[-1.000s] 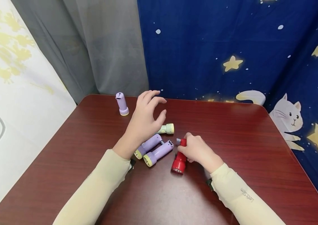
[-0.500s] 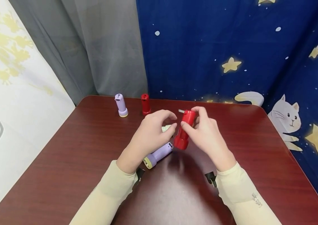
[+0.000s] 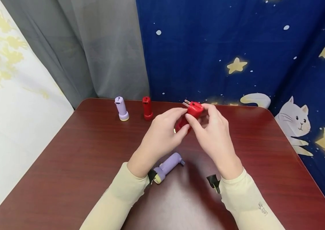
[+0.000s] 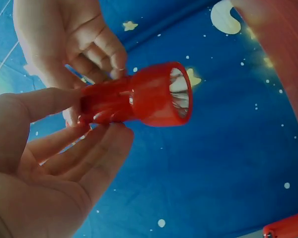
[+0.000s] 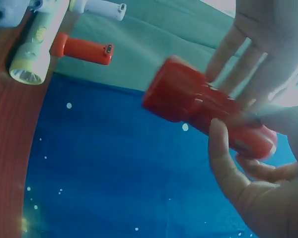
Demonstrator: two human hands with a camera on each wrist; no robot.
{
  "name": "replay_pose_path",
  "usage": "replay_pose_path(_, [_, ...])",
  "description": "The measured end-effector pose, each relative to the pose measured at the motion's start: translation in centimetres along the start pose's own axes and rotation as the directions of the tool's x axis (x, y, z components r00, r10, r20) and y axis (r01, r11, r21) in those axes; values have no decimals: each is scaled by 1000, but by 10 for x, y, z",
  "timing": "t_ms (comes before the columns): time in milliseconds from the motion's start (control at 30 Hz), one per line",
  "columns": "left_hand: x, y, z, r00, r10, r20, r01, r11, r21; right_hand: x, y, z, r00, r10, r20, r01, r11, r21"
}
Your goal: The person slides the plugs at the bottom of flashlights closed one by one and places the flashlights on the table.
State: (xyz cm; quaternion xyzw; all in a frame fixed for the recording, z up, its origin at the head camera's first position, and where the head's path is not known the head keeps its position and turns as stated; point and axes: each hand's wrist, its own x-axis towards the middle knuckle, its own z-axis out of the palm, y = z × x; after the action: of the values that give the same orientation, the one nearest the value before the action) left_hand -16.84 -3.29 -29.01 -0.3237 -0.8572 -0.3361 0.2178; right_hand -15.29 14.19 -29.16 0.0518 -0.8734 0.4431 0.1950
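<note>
Both my hands hold a red flashlight [image 3: 194, 110] above the table, its two metal plug prongs folded out at the tail. My right hand [image 3: 215, 137] grips the tail end between thumb and fingers. From the other side, the thumb and fingers of my left hand [image 3: 162, 132] pinch the body. In the left wrist view the clear lens end of this red flashlight [image 4: 156, 96] faces right. Below my left hand lies a purple flashlight [image 3: 169, 164], prongs out. A pale green flashlight [image 5: 39, 44] shows in the right wrist view; my left hand mostly hides it in the head view.
At the back left of the brown table [image 3: 102, 150], a purple flashlight [image 3: 121, 108] and another red flashlight [image 3: 147, 108] stand on their lens ends. A further purple one [image 5: 5, 12] is partly seen in the right wrist view. Curtains hang behind the table.
My right hand has lifted the red flashlight off the table and tilted it. My left hand has come down from the back to grasp it too. The near purple flashlight has rolled slightly towards me.
</note>
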Motion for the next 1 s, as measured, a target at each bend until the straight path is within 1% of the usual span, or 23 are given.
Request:
replay_pose_path(100, [0, -1, 1, 1000, -11, -14, 10, 1000, -10, -6, -7, -5, 999, 6, 37, -7, 1000, 29])
replay_pose_path(200, [1, 0, 1, 998, -13, -54, 11, 999, -35, -9, -16, -12, 998, 8, 57, -13, 995, 96])
replay_pose_path(300, [3, 0, 1, 993, 8, -115, -16, 998, -64, -12, -22, -17, 998, 6, 60, -16, 986, 164])
replay_pose_path(400, [3, -3, -1, 985, 39, -171, -58, 993, -106, -14, -25, -20, 998, -19, 68, 5, 979, 205])
replay_pose_path(500, [2, -7, -2, 977, 62, -204, -96, 982, -163, -14, -24, -20, 996, -52, 79, 32, 971, 238])
replay_pose_path(567, [3, -9, -3, 974, 73, -214, -118, 971, -207, -12, -23, -20, 993, -72, 90, 46, 964, 261])
replay_pose_path(633, [4, -11, -5, 975, 76, -207, -130, 957, -261, -11, -22, -21, 990, -83, 110, 49, 957, 285])
replay_pose_path(767, [4, -11, -7, 980, 89, -180, -148, 926, -349, -11, -22, -22, 985, -72, 157, 14, 938, 345])
replay_pose_path(867, [3, -11, -9, 976, 124, -180, -183, 914, -363, -12, -24, -23, 983, -49, 174, -24, 921, 390])
replay_pose_path(933, [2, -10, -10, 969, 153, -194, -213, 914, -346, -12, -26, -25, 984, -43, 172, -31, 913, 408])
replay_pose_path(1000, [1, -8, -11, 962, 178, -209, -240, 915, -324, -13, -27, -26, 986, -50, 161, -22, 909, 416])
